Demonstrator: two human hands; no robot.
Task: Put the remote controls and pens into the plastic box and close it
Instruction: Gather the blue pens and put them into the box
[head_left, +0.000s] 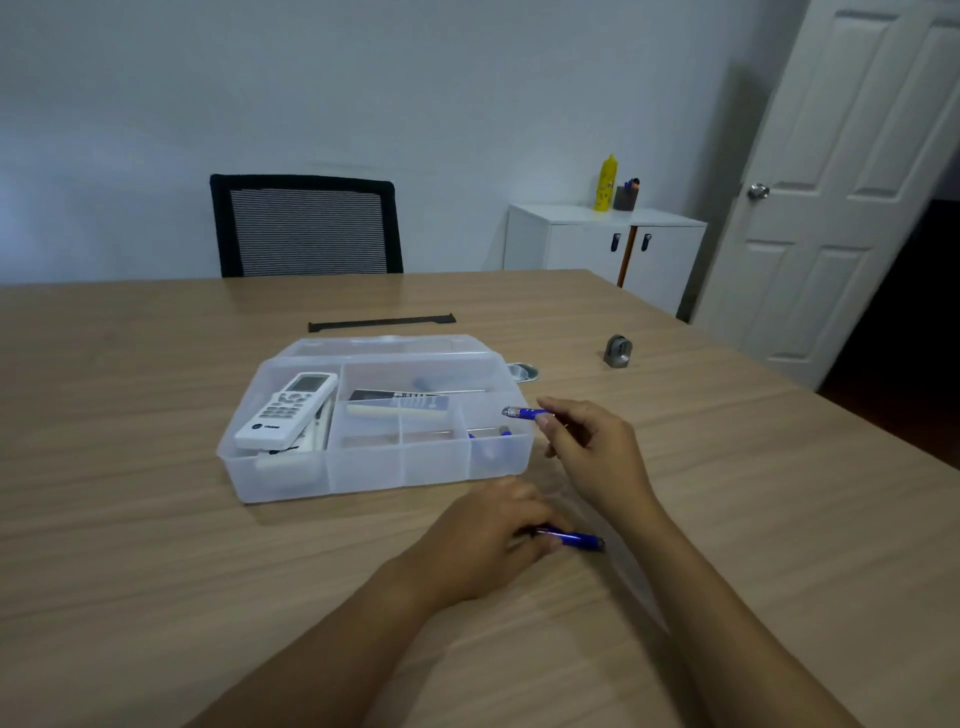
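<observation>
A clear plastic box (291, 480) with several compartments stands open on the wooden table, its lid (387, 345) folded back behind it. A white remote (285, 410) lies in the left compartment on top of another white one. A dark remote (397, 401) rests across the middle dividers. A blue pen (488, 432) lies in the right compartment. My right hand (587, 447) holds a second blue pen (523, 413) just over the box's right edge. My left hand (488, 540) grips a third blue pen (576, 540) low on the table in front of the box.
A black strip (382, 322) lies behind the box. A small metal dish (523, 372) sits at the box's back right corner, and a grey metal object (617, 352) further right. A black chair (306, 226) stands across the table; a white cabinet (582, 241) and door are at right.
</observation>
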